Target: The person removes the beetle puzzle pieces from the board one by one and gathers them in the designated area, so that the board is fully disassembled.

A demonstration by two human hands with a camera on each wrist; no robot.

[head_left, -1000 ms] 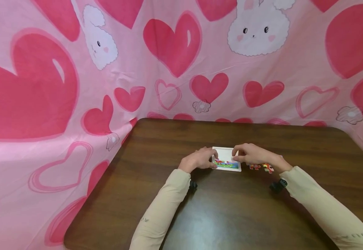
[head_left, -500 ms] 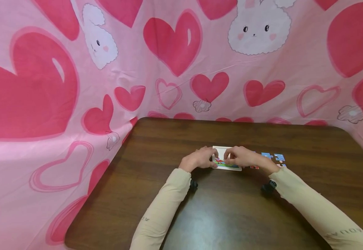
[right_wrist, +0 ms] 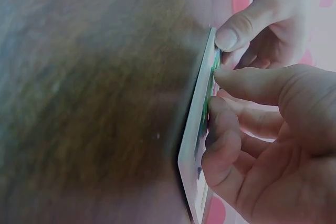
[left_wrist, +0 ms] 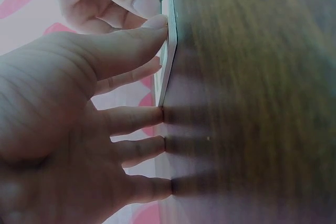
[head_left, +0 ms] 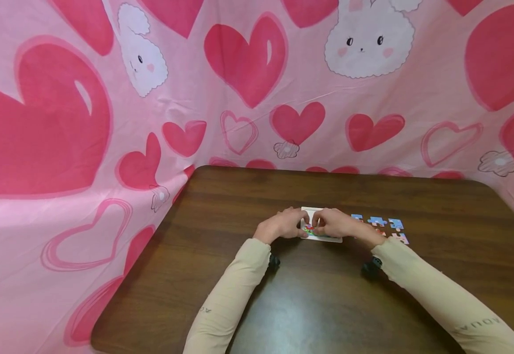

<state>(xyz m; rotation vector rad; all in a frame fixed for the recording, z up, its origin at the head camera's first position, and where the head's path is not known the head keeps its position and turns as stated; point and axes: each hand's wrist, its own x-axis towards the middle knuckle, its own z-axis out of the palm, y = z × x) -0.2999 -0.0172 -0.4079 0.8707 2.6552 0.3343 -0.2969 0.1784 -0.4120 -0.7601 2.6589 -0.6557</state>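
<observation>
A shallow white-rimmed puzzle tray (head_left: pixel 332 240) lies on the table, with a colourful grassy picture along its near part. My left hand (head_left: pixel 285 223) rests at the left end, thumb on the near rim. In the left wrist view, several of its straight fingers (left_wrist: pixel 142 187) touch the tabletop. Over the tray, my right hand (head_left: pixel 334 222) has bent fingers, their tips low at the picture and close to the left thumb. The right thumb (right_wrist: pixel 247 83) and index fingertip touch the green part. Whether a piece is between them is hidden.
Several loose jigsaw pieces (head_left: pixel 377 221) lie to the right of the tray, blue ones farther back and pinkish ones nearer. The brown wooden table (head_left: pixel 301 305) meets a pink heart-print cloth (head_left: pixel 243 123) at its back and left.
My right hand has moved left across the tray to near the left thumb, uncovering more loose pieces on the right. The left hand and the tray have stayed put.
</observation>
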